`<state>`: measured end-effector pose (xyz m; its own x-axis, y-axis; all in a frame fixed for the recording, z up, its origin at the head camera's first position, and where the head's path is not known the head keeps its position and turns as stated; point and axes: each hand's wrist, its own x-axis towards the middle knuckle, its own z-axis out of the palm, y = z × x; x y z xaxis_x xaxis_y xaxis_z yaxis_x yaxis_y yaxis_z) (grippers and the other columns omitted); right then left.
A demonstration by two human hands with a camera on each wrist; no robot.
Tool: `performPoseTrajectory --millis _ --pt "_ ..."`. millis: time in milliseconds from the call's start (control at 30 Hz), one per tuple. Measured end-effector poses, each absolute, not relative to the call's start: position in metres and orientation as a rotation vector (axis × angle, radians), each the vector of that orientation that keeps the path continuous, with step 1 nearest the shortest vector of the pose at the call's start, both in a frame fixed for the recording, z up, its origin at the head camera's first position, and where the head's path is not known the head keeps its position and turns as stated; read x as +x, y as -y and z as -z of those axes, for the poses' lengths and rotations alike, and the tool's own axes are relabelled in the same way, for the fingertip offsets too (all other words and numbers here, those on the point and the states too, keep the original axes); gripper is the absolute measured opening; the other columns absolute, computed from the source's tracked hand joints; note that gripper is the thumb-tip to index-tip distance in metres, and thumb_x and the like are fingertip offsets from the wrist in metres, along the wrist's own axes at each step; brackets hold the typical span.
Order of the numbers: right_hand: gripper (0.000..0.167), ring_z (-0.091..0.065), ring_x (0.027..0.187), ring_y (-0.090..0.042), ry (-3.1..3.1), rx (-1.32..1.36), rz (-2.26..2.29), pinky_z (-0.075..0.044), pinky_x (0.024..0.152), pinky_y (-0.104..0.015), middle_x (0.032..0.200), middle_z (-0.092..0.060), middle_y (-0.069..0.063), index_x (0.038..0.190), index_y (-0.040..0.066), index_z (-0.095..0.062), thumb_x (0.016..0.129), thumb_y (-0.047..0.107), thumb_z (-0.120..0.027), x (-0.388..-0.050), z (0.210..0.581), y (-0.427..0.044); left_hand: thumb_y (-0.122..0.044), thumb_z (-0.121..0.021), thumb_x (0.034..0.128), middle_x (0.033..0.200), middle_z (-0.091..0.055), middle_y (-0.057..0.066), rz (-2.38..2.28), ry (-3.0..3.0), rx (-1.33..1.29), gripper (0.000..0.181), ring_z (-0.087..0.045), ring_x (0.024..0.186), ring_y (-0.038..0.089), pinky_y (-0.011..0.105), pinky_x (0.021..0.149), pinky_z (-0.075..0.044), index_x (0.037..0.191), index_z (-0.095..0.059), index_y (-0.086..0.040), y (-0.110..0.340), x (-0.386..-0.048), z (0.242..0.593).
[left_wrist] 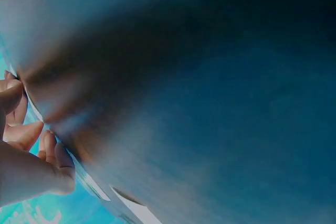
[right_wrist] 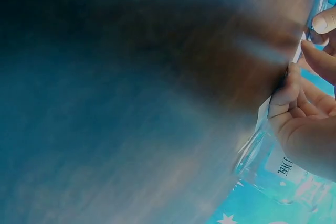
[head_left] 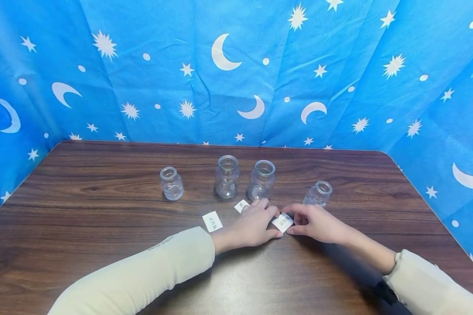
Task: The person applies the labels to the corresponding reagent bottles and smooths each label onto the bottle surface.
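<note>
A white label point(head_left: 282, 223) with dark handwritten characters lies on the table between both hands. My left hand point(head_left: 256, 223) holds its left side, thumb at the near corner and index finger at the upper-left edge. From the right, my right hand point(head_left: 317, 223) grips it with curled index finger and thumb. In the left wrist view the left hand point(left_wrist: 31, 169) is low at the edge, the label edge-on above it. The right wrist view has the right hand point(right_wrist: 307, 119) at the right border. Whether the label is lifted off the surface, I cannot tell.
Two more white labels lie to the left, one lettered label point(head_left: 212, 221) and a smaller-looking label point(head_left: 241, 206) partly behind the left hand. Several glass jars stand behind: a left jar point(head_left: 172, 186), two taller middle jars point(head_left: 226, 179) and a right jar point(head_left: 317, 197) partly covered by my right hand.
</note>
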<state>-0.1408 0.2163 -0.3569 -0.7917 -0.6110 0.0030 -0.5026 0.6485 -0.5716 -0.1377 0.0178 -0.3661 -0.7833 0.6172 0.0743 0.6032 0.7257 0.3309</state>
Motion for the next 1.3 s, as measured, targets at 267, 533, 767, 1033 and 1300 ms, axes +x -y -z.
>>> performPoseTrajectory --millis 267,533,767,1033,1300 --pt "0.027 -0.040 0.053 -0.002 -2.712 -0.919 0.844 -0.035 0.048 -0.021 0.063 -0.047 0.009 0.101 0.005 -0.057 0.078 0.012 -0.071 -0.1440 0.3584 -0.2160 -0.046 -0.065 0.0793 0.096 -0.047 -0.003 -0.492 -2.916 1.010 0.041 -0.044 0.091 0.012 0.025 0.069 -0.034 0.107 -0.058 -0.016 -0.0194 -0.1370 0.3681" --pt "0.027 -0.040 0.052 0.000 -2.734 -0.979 0.826 -0.035 0.048 -0.020 0.062 -0.046 0.010 0.094 0.006 -0.055 0.078 0.019 -0.072 -0.1436 0.3611 -0.2137 -0.047 -0.065 0.0789 0.092 -0.045 -0.004 -0.443 -2.935 1.018 0.039 -0.043 0.089 0.012 0.025 0.066 -0.032 0.104 -0.057 -0.018 -0.0191 -0.1359 0.3680" --pt "0.026 -0.041 0.056 -0.002 -2.647 -0.987 0.860 -0.036 0.051 -0.021 0.066 -0.047 0.008 0.100 0.004 -0.055 0.079 0.011 -0.070 -0.1446 0.3563 -0.2179 -0.043 -0.063 0.0821 0.098 -0.046 -0.004 -0.420 -2.918 1.030 0.036 -0.042 0.092 0.012 0.025 0.068 -0.030 0.108 -0.057 -0.019 -0.0190 -0.1367 0.3692" --pt "0.022 -0.039 0.053 -0.002 -2.631 -0.950 0.874 -0.035 0.049 -0.020 0.064 -0.047 0.008 0.095 0.004 -0.055 0.079 0.008 -0.069 -0.1452 0.3560 -0.2181 -0.040 -0.063 0.0826 0.099 -0.047 -0.004 -0.424 -2.935 1.033 0.033 -0.043 0.093 0.013 0.026 0.071 -0.030 0.106 -0.057 -0.018 -0.0192 -0.1394 0.3706" --pt "0.021 -0.040 0.053 -0.001 -2.654 -0.939 0.889 -0.036 0.050 -0.020 0.062 -0.047 0.009 0.090 0.006 -0.055 0.078 0.012 -0.071 -0.1446 0.3595 -0.2174 -0.037 -0.063 0.0834 0.098 -0.048 -0.005 -0.433 -2.925 1.027 0.029 -0.042 0.092 0.011 0.028 0.075 -0.032 0.105 -0.057 -0.019 -0.0181 -0.1414 0.3699"
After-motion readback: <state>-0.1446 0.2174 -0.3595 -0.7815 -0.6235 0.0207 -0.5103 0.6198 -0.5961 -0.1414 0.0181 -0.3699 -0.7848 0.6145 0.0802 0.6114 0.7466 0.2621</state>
